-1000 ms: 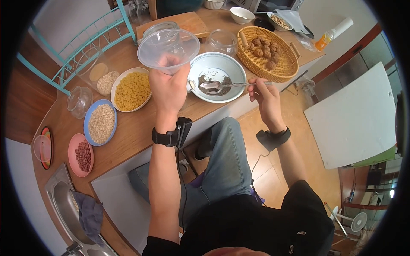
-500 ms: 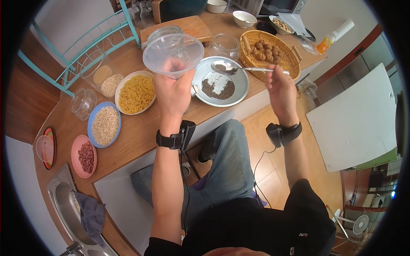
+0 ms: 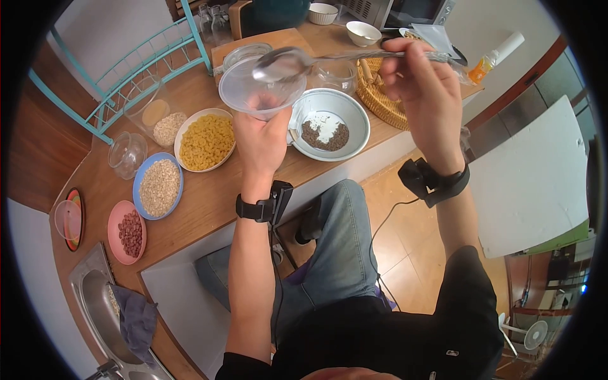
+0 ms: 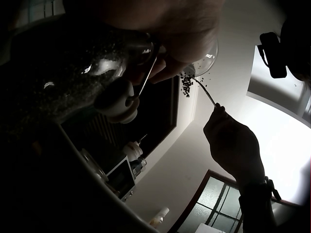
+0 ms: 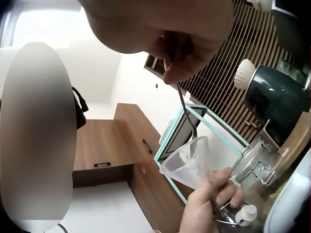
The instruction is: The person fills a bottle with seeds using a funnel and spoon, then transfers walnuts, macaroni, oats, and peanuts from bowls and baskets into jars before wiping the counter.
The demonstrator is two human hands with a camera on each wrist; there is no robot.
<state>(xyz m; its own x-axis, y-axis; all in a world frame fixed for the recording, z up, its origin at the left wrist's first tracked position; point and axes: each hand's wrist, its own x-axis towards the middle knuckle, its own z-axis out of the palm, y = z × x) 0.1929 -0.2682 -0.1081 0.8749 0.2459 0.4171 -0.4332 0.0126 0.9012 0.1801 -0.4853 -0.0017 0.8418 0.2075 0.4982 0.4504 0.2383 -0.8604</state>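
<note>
My left hand (image 3: 261,142) grips a clear plastic funnel (image 3: 244,95) at its narrow end, together with the neck of a glass bottle (image 4: 102,68). A white swing-top stopper (image 5: 248,213) hangs on its wire below the fingers. Between thumb and fingers, my right hand (image 3: 430,88) pinches the handle of a metal spoon (image 3: 282,65), its bowl at the funnel's mouth. Small dark grains (image 4: 187,85) show at the funnel in the left wrist view, and specks cling to its inner wall. More dark grains (image 3: 326,140) lie in a pale blue-white bowl (image 3: 359,120) on the counter.
Left of the hands are yellow pasta (image 3: 206,142), a blue plate of oats (image 3: 158,188), a pink plate of reddish nuts or beans (image 3: 130,234) and a glass jar (image 3: 126,155). A wicker basket (image 3: 380,95) is partly behind the right hand. A sink (image 3: 104,297) lies lower left.
My right hand has lifted the spoon out of the bowl, raised it and carried it left to the funnel. The left hand stays around the funnel and bottle neck.
</note>
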